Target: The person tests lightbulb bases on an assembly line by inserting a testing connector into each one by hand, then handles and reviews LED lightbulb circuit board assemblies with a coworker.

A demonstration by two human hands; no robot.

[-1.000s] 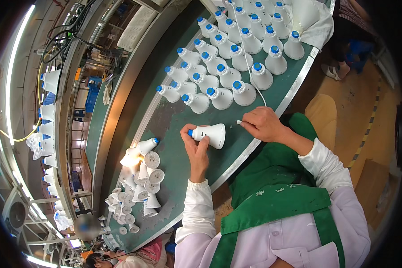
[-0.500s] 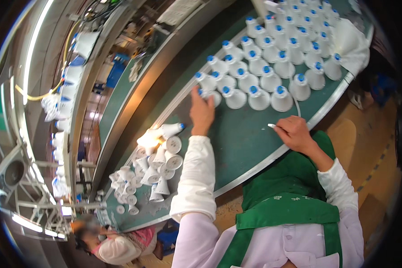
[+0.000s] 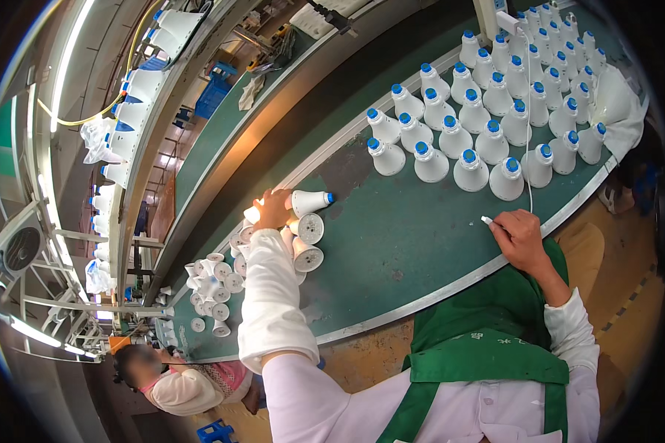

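My left hand [image 3: 273,210] is over the near end of a pile of white cones, its fingers spread against them. Beside those fingers a white cone with a blue tip [image 3: 310,201] lies on its side. Other cones in the pile turn their round bases [image 3: 307,229] outward; my hand and sleeve hide some of them. My right hand [image 3: 520,238] is held over the front edge of the green tabletop [image 3: 391,244], pinching a small white stick [image 3: 487,220]. A white cord [image 3: 529,140] runs down to that hand; whether it joins the stick I cannot tell.
Upright blue-tipped cones [image 3: 455,138] stand in rows at the right. A white bag [image 3: 619,111] lies at the table's right end. Beyond the table runs a long ledge [image 3: 273,111] with a hanging plug [image 3: 336,18]. A person [image 3: 188,387] is at the lower left.
My left hand has left the cone at the near left corner of the rows and moved left to the pile. The right hand still pinches the white stick; the whole view has shifted.
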